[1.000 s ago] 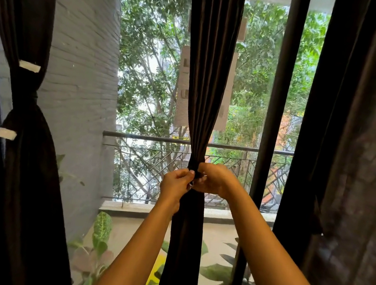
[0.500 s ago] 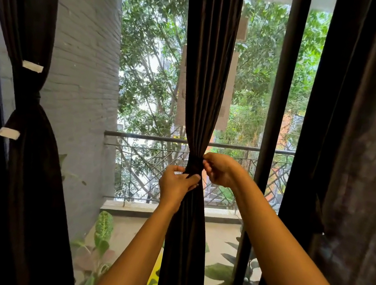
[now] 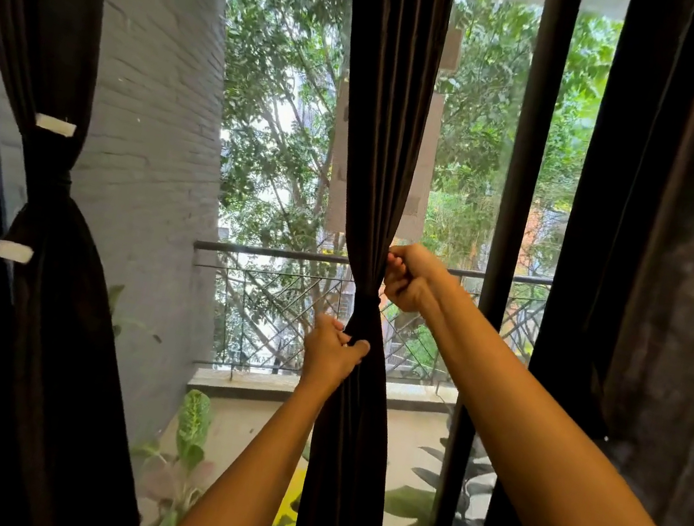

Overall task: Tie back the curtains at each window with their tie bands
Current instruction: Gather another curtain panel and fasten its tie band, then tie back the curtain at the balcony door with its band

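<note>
My left grip [image 3: 332, 354] clamps the middle curtain [image 3: 381, 130] just below its tie band [image 3: 363, 311] to steady the gathered waist, while my right grip [image 3: 409, 278] pinches the folds above to even them.

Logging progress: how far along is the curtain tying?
Done: left curtain is cinched at its middle. In hand: middle curtain is gathered by a dark tie band, left hand gripping below it, right hand pinching fabric above. Remaining: right curtain hangs loose.
</note>
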A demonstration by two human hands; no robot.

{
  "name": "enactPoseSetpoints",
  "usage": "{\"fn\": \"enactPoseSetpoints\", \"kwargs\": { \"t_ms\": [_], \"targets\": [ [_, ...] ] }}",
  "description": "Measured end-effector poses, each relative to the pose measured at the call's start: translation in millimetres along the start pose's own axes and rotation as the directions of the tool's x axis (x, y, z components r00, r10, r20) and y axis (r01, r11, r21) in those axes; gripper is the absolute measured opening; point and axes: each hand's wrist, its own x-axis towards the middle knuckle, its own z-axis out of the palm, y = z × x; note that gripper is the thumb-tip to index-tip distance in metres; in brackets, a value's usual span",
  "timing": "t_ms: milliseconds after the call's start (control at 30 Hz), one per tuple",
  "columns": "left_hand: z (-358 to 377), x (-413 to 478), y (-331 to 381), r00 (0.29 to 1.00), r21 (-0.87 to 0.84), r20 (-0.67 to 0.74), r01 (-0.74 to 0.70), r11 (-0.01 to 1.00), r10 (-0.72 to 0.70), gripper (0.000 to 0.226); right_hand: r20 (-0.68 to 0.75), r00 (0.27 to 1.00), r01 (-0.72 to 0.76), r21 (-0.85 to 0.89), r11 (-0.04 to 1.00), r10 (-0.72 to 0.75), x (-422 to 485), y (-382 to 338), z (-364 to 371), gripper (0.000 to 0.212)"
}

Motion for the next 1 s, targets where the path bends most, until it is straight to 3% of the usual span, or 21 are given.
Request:
{"fn": "enactPoseSetpoints", "kwargs": {
  "t_ms": [200, 400, 533, 600, 733, 867, 1000],
  "targets": [
    [0.2, 2.6, 2.3, 0.997, 0.123, -0.033, -0.071, 0.990, 0.076, 0.039, 0.021, 0.999, 0.029, -0.014, 0.999, -0.029, 7.0, 4.3, -2.7, 0.038],
    [4.8, -2.1, 2.1, 0.983, 0.089, -0.125, -0.122, 0.989, 0.133, 0.041, 0.010, 0.998, 0.068, -0.183, 0.981, -0.067, 3.7, 6.0, -19.4, 0.041],
    [13.8, -7.7, 10.3, 0.892, 0.224, -0.342, -0.230, 0.947, 0.297, 0.038, -0.065, 0.992, 0.092, -0.227, 0.970, -0.109, 2.2, 12.4, -45.6, 0.043],
    [21.2, -9.5, 18.6, 0.844, 0.243, -0.364, -0.322, 0.915, 0.394, 0.033, -0.104, 0.987, 0.098, -0.239, 0.966, -0.126, 0.4, 19.4, -59.1, 0.041],
    [47.1, -15.0, 27.2, 0.873, 0.124, -0.218, -0.418, 0.900, 0.436, 0.027, -0.199, 0.962, 0.120, -0.305, 0.945, -0.186, -5.2, 29.9, -87.2, 0.036],
    [78.3, -19.1, 37.9, 0.910, 0.067, -0.043, -0.410, 0.910, 0.413, 0.029, -0.276, 0.906, 0.216, -0.347, 0.913, -0.319, -21.5, 28.3, -116.8, 0.035],
    [119.0, -33.7, 59.7, 0.930, 0.052, 0.022, -0.367, 0.929, 0.366, 0.029, -0.259, 0.858, 0.321, -0.403, 0.857, -0.443, -48.5, 14.2, -161.0, 0.034]
  ]
}}
